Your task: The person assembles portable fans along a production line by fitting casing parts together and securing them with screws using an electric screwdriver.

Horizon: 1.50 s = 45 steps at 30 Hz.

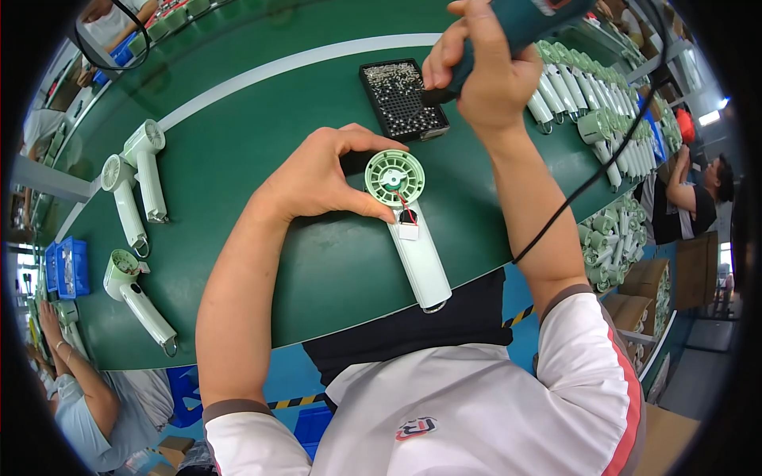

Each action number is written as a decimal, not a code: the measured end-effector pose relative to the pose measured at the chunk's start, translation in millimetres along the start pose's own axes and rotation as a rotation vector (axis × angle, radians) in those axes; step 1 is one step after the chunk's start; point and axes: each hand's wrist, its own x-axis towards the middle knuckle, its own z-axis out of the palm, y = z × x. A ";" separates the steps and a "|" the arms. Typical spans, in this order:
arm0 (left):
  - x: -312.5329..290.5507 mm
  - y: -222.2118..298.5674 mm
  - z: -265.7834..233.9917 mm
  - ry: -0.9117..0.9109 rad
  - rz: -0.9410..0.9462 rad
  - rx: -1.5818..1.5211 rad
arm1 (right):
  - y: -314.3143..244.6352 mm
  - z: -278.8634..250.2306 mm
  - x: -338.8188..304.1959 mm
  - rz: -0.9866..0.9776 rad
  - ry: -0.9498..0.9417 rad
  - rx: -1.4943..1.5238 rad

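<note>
Covering most of the view was a green counter (230,270). Right hand (498,83) was wrapped around a teal power driver (525,28), left hand (316,170) had thumb and finger hugging the head of a handheld fan (421,262) at the near edge. Black screw tray (375,103) sat just past it, tiny white block (408,232) on the handle.

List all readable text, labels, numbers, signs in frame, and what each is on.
White short-sleeved shirt with red side stripe: red-and-dark chest emblem with letter-like shapes; not copied here.
Teal handheld power tool in the right hand: red-and-white marking at the frame's top edge, cut off, unreadable.
Pale green-and-white handheld fan by the left hand: no readable text.
Background items: too small or blurred.
</note>
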 end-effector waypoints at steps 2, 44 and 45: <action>1.0 -0.4 -0.5 -0.015 0.012 0.038 | -13.7 6.1 -5.9 -0.021 0.036 0.127; -4.8 -0.9 7.3 0.067 0.103 -0.008 | -19.9 -7.7 -26.9 -0.134 -0.526 0.344; -5.1 -0.2 7.2 0.066 0.102 -0.007 | -21.1 -9.3 -25.8 -0.142 -0.551 0.341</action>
